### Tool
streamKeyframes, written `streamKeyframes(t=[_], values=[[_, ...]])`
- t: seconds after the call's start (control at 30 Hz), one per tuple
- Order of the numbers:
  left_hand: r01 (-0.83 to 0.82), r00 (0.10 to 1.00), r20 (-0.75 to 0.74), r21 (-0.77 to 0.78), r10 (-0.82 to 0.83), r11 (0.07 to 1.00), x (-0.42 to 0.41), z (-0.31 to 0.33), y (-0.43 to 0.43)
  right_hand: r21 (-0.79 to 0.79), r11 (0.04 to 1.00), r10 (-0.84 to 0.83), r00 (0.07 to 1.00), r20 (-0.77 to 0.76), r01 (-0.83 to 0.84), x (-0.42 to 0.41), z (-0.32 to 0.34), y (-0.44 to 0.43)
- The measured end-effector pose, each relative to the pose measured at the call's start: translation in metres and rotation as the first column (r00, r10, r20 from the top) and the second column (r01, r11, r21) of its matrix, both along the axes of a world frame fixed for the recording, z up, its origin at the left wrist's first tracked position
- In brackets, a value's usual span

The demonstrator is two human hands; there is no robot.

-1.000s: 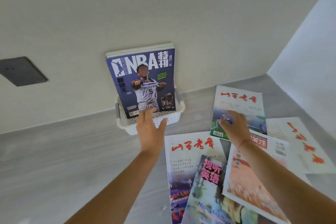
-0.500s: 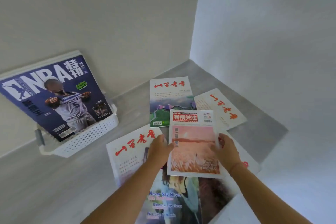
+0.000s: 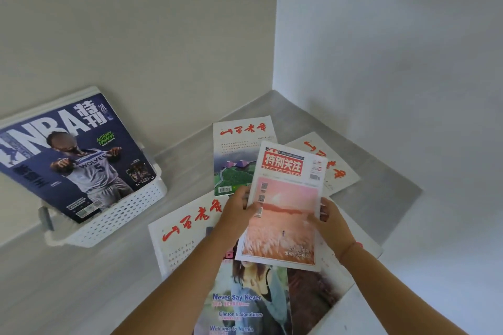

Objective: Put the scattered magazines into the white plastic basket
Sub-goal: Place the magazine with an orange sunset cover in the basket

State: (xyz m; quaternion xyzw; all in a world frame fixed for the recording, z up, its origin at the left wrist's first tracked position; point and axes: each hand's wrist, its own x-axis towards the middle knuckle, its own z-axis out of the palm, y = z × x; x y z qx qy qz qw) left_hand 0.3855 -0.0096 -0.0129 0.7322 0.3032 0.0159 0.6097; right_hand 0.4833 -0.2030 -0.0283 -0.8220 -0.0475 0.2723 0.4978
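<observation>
The left hand (image 3: 239, 209) and right hand (image 3: 330, 219) are pinching the pink magazine (image 3: 283, 207) by its long edges. It's hovering (prob. just clear) over the pile (image 3: 187, 228), long axis pointing away. The white basket (image 3: 117, 215) is sitting well left, nearer the left hand, w/ the NBA mag (image 3: 73, 155) standing in it.

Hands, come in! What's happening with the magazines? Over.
Left hand and right hand grip pink magazine. NBA magazine in white basket. Other magazines lie flat, not blocking.
</observation>
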Motion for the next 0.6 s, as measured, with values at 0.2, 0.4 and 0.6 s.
streamKeyframes(t=[0.2,0.4,0.6], values=[[-0.025,0.987,0.155,-0.046,0.031,0.999,-0.014,0.042,0.018,0.05,0.996,0.075,0.996,0.039,-0.077,0.006,0.018,0.011],[-0.28,0.927,0.237,-0.078,0.291,0.957,-0.07,0.079,0.084,0.147,0.953,0.245,0.959,0.145,-0.266,0.004,0.064,0.088],[-0.53,0.828,0.262,0.08,0.495,0.844,-0.141,0.114,0.166,0.135,0.814,0.488,0.791,0.37,-0.565,-0.01,0.107,0.216]])
